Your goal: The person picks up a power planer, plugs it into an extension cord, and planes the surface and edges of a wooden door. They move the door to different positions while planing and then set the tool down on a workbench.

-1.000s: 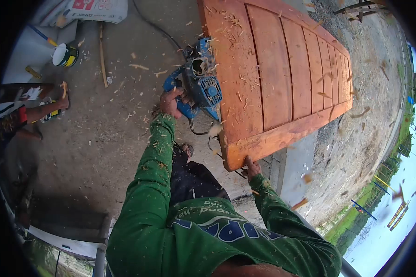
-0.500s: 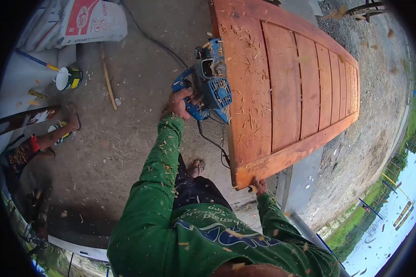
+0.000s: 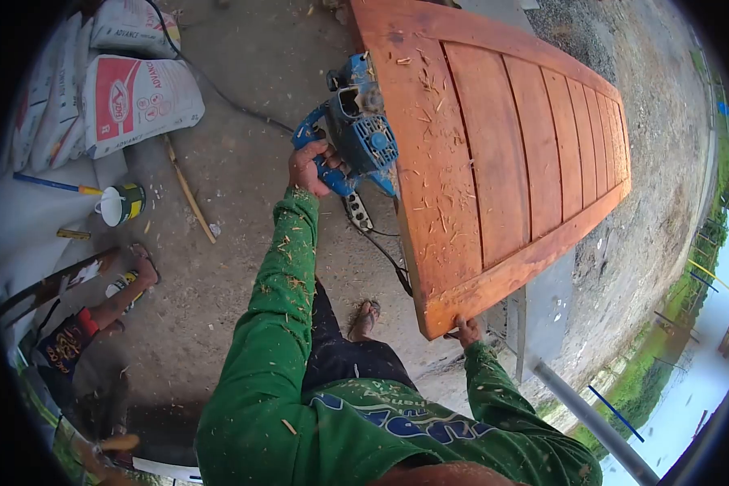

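Note:
My left hand (image 3: 309, 168) is closed around the handle of a blue electric planer (image 3: 364, 130). The planer rests against the left edge of an orange-brown panelled wooden door (image 3: 494, 146), and its cord (image 3: 381, 247) hangs below. Shavings lie over the door's near end and cling to my green sleeve. At the door's lower corner, my right hand (image 3: 466, 330) grips the edge with curled fingers, partly hidden by the door. The planer's underside is out of sight.
Cement bags (image 3: 142, 101) are stacked at upper left above a paint bucket (image 3: 121, 204). A wooden stick (image 3: 190, 190) and a black cable (image 3: 219, 93) lie on the concrete. Another person (image 3: 69, 340) is at the left. A grey pole (image 3: 591, 421) slants at lower right.
The view has shifted, bringing more of the cement bags into sight. The planer stays along the door's left edge, with fewer shavings flying. Both hands keep their holds.

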The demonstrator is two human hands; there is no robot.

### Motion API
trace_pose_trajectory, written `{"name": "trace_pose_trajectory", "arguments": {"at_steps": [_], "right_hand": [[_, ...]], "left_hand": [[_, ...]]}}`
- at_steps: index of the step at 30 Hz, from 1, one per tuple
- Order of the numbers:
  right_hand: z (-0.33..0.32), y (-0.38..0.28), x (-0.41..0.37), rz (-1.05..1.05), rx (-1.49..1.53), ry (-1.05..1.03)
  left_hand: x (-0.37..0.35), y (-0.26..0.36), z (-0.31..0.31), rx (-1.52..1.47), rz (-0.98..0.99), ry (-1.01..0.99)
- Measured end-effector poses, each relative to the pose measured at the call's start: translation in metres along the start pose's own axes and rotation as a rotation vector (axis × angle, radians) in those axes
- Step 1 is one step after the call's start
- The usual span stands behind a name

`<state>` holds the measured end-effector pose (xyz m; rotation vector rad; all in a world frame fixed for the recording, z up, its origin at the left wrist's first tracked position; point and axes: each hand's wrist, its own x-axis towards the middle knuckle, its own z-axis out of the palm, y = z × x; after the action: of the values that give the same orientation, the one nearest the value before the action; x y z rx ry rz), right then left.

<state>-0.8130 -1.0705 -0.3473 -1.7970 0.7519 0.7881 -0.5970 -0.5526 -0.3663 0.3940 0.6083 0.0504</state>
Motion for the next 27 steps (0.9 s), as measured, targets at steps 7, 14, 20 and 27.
{"name": "trace_pose_trajectory", "arguments": {"at_steps": [7, 14, 20, 27], "right_hand": [[0.004, -0.012, -0.008, -0.040, 0.046, 0.007], [-0.013, 0.001, 0.015, -0.098, -0.401, -0.039], [0.003, -0.018, -0.039, -0.032, -0.397, -0.191], [-0.071, 0.161, -0.179, -0.260, -1.018, -0.487]], "left_hand": [[0.035, 0.017, 0.001, -0.126, 0.035, -0.139], [-0.108, -0.013, -0.044, 0.002, 0.012, -0.216], [-0.257, -0.110, -0.101, -0.074, 0.032, -0.217], [-0.390, -0.222, -0.133, -0.011, -0.025, -0.090]]}}
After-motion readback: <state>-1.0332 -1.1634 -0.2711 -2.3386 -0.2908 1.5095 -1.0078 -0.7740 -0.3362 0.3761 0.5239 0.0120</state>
